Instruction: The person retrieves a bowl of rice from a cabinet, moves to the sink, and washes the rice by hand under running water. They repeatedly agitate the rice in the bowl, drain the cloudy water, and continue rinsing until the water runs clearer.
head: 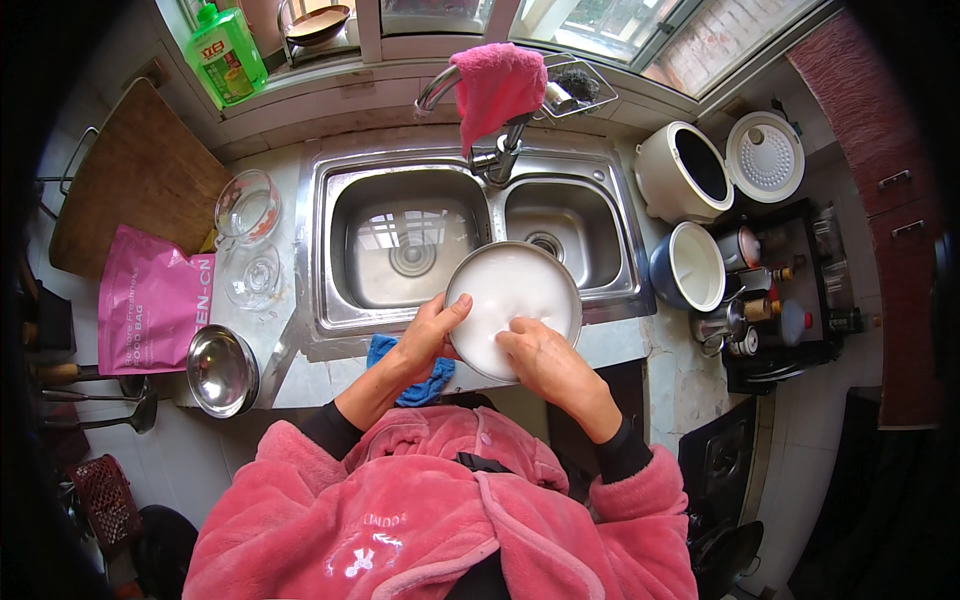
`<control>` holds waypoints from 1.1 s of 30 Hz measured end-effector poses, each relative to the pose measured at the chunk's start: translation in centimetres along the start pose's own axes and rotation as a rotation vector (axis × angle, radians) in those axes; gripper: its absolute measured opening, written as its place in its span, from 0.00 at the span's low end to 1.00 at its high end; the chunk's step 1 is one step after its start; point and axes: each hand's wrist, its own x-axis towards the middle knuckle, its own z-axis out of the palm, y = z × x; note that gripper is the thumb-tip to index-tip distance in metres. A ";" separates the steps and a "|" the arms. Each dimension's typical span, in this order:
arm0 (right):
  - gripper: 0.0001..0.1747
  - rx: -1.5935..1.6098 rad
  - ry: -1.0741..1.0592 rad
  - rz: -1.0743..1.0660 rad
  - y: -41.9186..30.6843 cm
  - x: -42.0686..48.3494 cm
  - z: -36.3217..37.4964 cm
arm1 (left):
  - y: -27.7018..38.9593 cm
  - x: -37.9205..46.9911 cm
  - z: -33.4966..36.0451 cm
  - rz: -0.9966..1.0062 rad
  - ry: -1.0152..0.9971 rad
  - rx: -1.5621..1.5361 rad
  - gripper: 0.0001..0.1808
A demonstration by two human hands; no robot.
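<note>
A round metal pot filled with cloudy white liquid is held over the front edge of the double steel sink. My left hand grips its left rim, thumb on top and the fingers hidden below. The fingertips of my right hand dip into the liquid near the front; whether they hold anything under it cannot be seen. Water stands in the left basin. Under my left forearm lies a blue cloth. A pink cloth hangs over the faucet.
At left are a steel bowl, glass bowls, a pink food bag and a wooden cutting board. Green detergent stands on the sill. A rice cooker, a blue pot and bottles occupy the right side.
</note>
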 end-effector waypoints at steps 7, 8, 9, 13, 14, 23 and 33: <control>0.16 0.246 0.044 -0.130 -0.9 1.2 0.8 | 0.1 0.0 0.0 0.006 -0.009 -0.011 0.34; 0.18 0.255 0.051 -0.140 -1.1 1.5 0.6 | 0.2 0.0 0.0 0.002 -0.004 -0.006 0.34; 0.20 0.263 0.059 -0.149 -1.2 1.7 0.6 | 0.3 0.0 0.0 -0.001 0.001 0.000 0.34; 0.20 0.203 0.189 -0.163 -1.0 2.4 1.2 | 0.4 -0.1 0.0 0.008 -0.012 0.004 0.34; 0.20 0.159 0.203 -0.170 -0.7 2.6 1.4 | 0.4 0.0 0.0 0.008 -0.011 0.003 0.34; 0.15 -0.138 0.211 -0.011 0.5 2.6 1.5 | 0.0 0.3 -0.2 0.002 0.002 -0.008 0.34; 0.09 0.051 0.055 -0.022 0.4 0.7 0.8 | 0.1 0.3 0.0 -0.009 0.004 0.013 0.34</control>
